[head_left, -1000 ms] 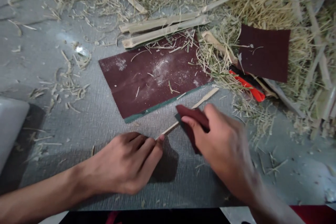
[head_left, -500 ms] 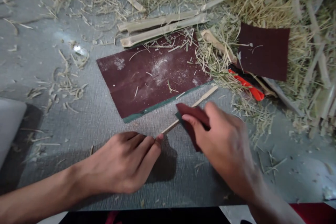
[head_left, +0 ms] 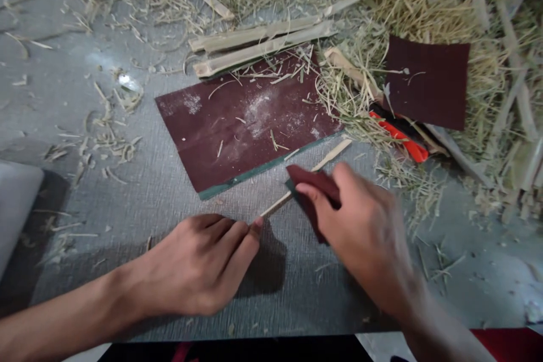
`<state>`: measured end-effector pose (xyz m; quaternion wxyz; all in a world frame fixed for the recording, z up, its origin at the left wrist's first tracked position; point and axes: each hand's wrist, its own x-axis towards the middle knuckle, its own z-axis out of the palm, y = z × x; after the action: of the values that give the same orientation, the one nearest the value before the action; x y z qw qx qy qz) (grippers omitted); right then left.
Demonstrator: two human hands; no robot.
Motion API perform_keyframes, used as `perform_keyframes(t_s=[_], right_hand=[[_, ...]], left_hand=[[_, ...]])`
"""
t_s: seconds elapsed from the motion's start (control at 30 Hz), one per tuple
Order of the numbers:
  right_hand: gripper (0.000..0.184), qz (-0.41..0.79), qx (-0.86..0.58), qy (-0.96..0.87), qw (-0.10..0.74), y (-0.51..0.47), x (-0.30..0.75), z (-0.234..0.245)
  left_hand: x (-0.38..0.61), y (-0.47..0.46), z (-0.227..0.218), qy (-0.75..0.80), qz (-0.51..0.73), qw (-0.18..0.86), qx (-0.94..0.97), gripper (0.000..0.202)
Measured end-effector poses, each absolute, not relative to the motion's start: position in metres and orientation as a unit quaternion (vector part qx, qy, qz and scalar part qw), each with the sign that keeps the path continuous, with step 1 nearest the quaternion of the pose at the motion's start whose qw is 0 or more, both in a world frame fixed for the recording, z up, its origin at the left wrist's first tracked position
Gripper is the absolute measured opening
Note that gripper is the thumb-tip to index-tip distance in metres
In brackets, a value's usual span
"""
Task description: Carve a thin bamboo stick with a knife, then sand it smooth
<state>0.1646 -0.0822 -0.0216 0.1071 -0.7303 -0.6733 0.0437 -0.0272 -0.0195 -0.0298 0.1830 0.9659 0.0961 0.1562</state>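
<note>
My left hand (head_left: 212,263) is closed on the near end of a thin pale wooden stick (head_left: 275,205), low over the table. The stick slants up to the right, and its wider far end shows past my other hand. In my right hand (head_left: 360,220) is a folded piece of sandpaper (head_left: 311,184), dark red on one face and green on the other, pinched between thumb and fingers. That folded piece lies across the stick's middle and covers part of it. Just beyond both hands a larger sandpaper sheet (head_left: 237,136) lies flat, dusted with pale powder and shavings.
Split pale strips (head_left: 263,51) lie along the sheet's far edge. A small sandpaper square (head_left: 428,82) rests on heaped shavings (head_left: 407,17) at right, above a red-and-black handled tool (head_left: 401,136). A pale grey object (head_left: 17,198) stands at the left edge. Shavings litter the grey table (head_left: 139,181).
My right hand and the folded sandpaper have shifted very slightly to the right along the stick. My left hand keeps its place and hold.
</note>
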Motion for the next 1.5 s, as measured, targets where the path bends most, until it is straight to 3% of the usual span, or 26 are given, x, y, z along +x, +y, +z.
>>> perform_keyframes(t_s=[0.13, 0.3, 0.47, 0.63, 0.77, 1.5], right_hand=[[0.027, 0.074, -0.693, -0.707, 0.120, -0.081, 0.167, -0.023], [0.030, -0.022, -0.764, -0.640, 0.079, -0.076, 0.181, -0.024], [0.028, 0.074, -0.689, -0.711, 0.121, -0.081, 0.168, -0.022], [0.029, 0.014, -0.736, -0.669, 0.105, -0.079, 0.171, -0.023], [0.027, 0.082, -0.696, -0.704, 0.114, -0.079, 0.172, -0.023], [0.027, 0.080, -0.694, -0.704, 0.128, -0.083, 0.164, -0.024]], left_hand=[[-0.027, -0.020, -0.031, 0.096, 0.147, 0.186, 0.967, 0.028], [-0.027, -0.019, -0.030, 0.092, 0.161, 0.181, 0.966, 0.027], [-0.028, -0.019, -0.030, 0.097, 0.151, 0.196, 0.964, 0.029], [-0.029, -0.019, -0.031, 0.092, 0.159, 0.189, 0.965, 0.028], [-0.029, -0.019, -0.031, 0.094, 0.147, 0.194, 0.965, 0.028], [-0.028, -0.020, -0.031, 0.093, 0.151, 0.184, 0.967, 0.030]])
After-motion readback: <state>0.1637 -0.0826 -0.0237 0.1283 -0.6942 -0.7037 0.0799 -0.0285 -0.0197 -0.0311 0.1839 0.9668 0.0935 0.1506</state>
